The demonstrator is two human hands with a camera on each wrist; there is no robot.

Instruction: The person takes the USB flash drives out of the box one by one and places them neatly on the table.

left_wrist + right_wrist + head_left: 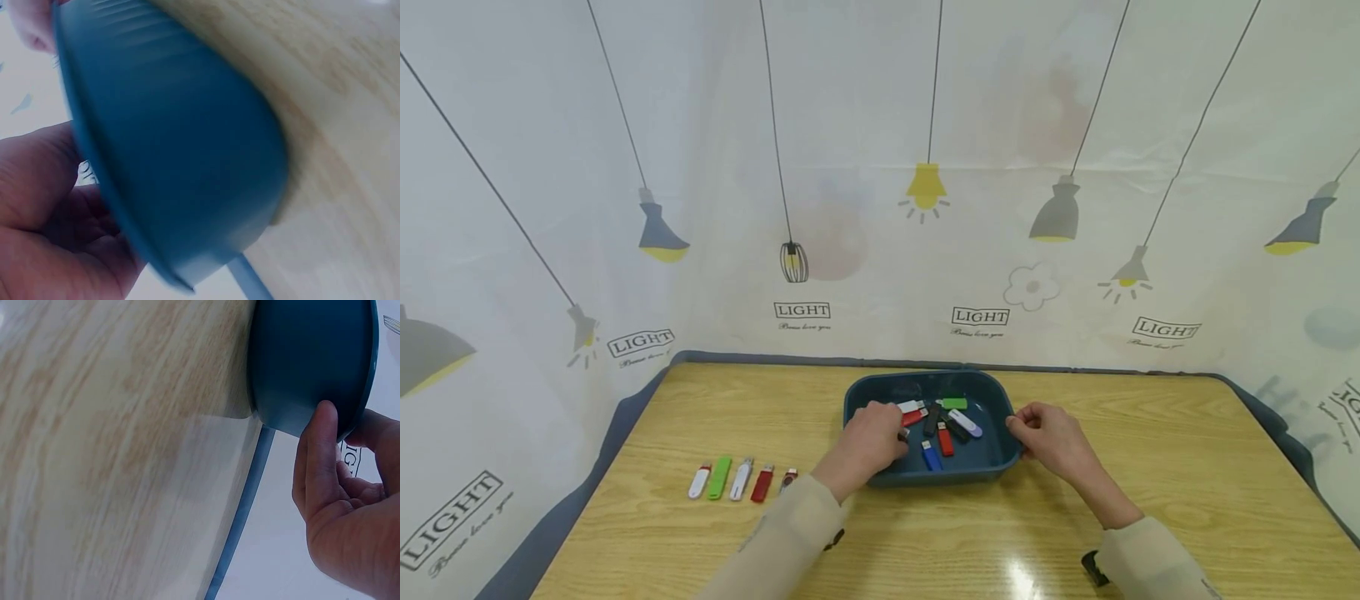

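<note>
A dark blue plastic bin [925,478] stands on the table with several USB sticks in it, among them a blue one [931,456], a red one [945,439] and a green one [954,403]. My left hand [867,439] reaches over the bin's left side. Between its thumb and forefinger shows the dark, silvery end of a USB stick [904,434]; most of that stick is hidden. At the bin's right end my right hand [1051,435] pinches the rim, thumb and fingers on either side of the wall in the right wrist view.
Left of the bin, several USB sticks lie in a row on the wooden table [647,533]: white [699,481], green [719,477], white [741,479], red [762,483] and a silver-and-red one [787,479] partly behind my left sleeve. A lamp-printed cloth [880,275] hangs behind.
</note>
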